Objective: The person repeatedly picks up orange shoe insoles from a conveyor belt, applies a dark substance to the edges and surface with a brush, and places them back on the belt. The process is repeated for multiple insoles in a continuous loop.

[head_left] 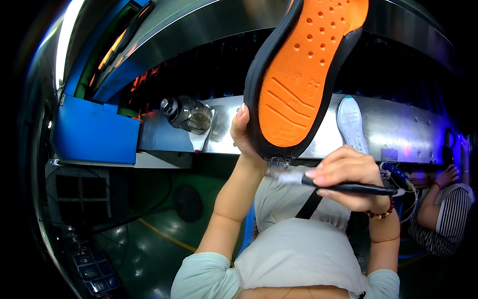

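Observation:
A shoe sole (294, 94), orange inside with a black rim, is held up by my left hand (244, 130). The thumb lies along the sole's left edge near its lower end; the other fingers are hidden behind it. My right hand (351, 174) is closed around the black handle of a brush (356, 188). Its pale bristles (285, 176) are at the sole's lower end, close to a shiny wet-looking patch (277, 163); I cannot tell whether they touch. A white sole or insole (351, 122) lies on the metal bench just beyond my right hand.
On the metal bench (398, 127) a dark bottle (188, 114) lies tilted at the left, over another white piece (200, 141). A blue machine housing (97, 129) stands farther left. At the far right another person's hand (448, 175) and striped clothing (450, 214) show.

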Action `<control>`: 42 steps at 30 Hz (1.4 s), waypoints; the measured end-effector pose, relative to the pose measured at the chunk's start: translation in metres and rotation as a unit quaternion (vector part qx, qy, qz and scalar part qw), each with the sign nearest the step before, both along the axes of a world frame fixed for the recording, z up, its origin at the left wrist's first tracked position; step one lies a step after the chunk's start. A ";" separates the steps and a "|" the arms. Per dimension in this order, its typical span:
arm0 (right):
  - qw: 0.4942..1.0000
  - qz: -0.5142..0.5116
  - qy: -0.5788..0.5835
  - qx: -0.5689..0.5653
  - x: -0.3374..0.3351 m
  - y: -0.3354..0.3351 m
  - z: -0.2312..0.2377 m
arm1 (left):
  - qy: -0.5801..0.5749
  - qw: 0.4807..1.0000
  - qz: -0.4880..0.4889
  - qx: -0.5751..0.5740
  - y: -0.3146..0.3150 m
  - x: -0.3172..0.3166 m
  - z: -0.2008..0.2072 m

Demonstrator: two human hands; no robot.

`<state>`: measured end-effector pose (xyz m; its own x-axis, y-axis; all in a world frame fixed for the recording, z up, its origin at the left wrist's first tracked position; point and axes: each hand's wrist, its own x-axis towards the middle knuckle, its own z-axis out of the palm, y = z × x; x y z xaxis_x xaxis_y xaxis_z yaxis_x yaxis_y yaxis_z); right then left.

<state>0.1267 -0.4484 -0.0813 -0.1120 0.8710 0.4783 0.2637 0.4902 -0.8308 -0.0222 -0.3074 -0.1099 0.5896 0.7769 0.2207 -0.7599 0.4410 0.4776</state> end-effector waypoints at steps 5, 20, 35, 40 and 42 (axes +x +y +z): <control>0.993 -0.072 0.096 0.002 0.010 0.010 -0.004 | -0.006 0.999 -0.039 -0.027 0.002 0.007 0.002; 1.000 -0.012 -0.011 0.010 -0.020 0.003 0.011 | -0.062 0.993 -0.085 -0.060 0.007 0.013 -0.003; 0.989 0.103 -0.091 -0.051 0.029 0.012 0.005 | 0.272 0.899 -0.337 -0.063 0.014 0.001 0.022; 0.979 0.143 -0.111 -0.088 0.038 0.005 0.009 | 0.332 0.883 -0.320 -0.088 0.009 -0.015 0.019; 0.989 0.104 -0.073 -0.073 0.041 0.010 -0.003 | 0.302 0.889 -0.331 -0.093 0.010 -0.014 0.016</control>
<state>0.1676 -0.4387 -0.0838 -0.3546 0.8807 0.3141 0.2918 0.4234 -0.8576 -0.0366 -0.2975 -0.0939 0.8981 0.2062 -0.3884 0.0657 0.8103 0.5823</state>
